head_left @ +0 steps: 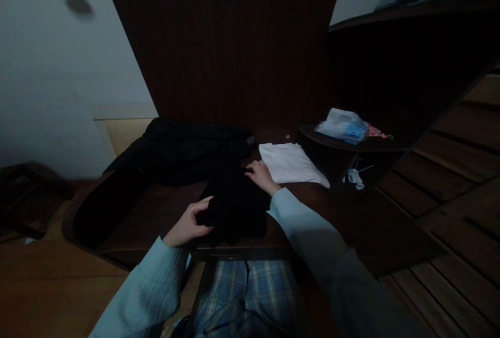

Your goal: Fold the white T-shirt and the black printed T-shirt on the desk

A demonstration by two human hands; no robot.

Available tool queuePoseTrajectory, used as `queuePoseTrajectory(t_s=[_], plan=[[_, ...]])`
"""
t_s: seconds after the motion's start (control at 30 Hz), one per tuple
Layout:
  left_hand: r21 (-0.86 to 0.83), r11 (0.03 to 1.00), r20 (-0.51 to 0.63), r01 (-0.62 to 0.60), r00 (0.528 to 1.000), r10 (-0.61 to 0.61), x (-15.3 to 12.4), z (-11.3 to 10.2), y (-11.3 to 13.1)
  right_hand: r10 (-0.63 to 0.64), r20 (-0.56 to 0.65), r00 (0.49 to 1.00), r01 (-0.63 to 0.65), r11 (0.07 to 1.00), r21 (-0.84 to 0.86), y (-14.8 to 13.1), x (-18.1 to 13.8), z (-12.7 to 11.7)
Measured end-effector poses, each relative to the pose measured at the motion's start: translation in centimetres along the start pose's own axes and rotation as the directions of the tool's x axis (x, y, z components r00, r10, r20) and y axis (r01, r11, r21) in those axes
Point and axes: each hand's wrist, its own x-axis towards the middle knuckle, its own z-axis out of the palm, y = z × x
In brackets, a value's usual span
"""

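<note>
A black folded garment [239, 212] lies on the dark wooden desk in front of me; its exact kind is lost in the dim light. My left hand [190, 222] grips its left edge near the desk's front, thumb and fingers curved around the cloth. Farther back, my right hand [262, 175] has its fingers bent onto the garment's upper right edge. Beside that hand, to the right, rests a neatly folded white garment [292, 164]. Behind the black one, a heap of dark clothing [191, 145] spreads toward the left.
The desk [332, 218] has a raised curved side [80, 218] at left and a tall dark back panel [238, 51]. On a small right shelf sits a plastic tissue pack [344, 127] with a pink patterned item [378, 132]. A higher shelf [414, 12] holds cloth.
</note>
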Motion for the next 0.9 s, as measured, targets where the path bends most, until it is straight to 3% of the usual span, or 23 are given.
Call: queuePoseTrajectory(t_s=[0.13, 0.3, 0.53, 0.7, 0.9], plan=[[0.011, 0.997, 0.064, -0.070, 0.996, 0.069, -0.7, 1.2, 1.2, -0.071, -0.170, 0.983, 0.065, 0.997, -0.040, -0.6, 2.1, -2.0], [0.083, 0.985, 0.125, -0.153, 0.982, 0.142, -1.2, 4.1, 1.6, -0.074, -0.340, 0.938, 0.055, 0.996, -0.066, -1.0, 5.5, -4.0], [0.264, 0.917, 0.305, -0.299, 0.928, 0.215, -2.4, 6.4, 2.6, -0.063, -0.449, 0.891, 0.068, 0.998, -0.005, -0.3, 4.9, -5.5], [0.345, 0.874, 0.354, -0.342, 0.910, 0.216, -1.8, 6.3, 2.8, -0.092, -0.472, 0.877, 0.106, 0.994, 0.005, -1.2, 5.2, -6.2], [0.523, 0.829, 0.222, -0.199, 0.971, 0.093, -2.1, 6.0, 1.4, -0.052, -0.343, 0.938, 0.046, 0.999, -0.025, -2.2, 7.6, -4.3]])
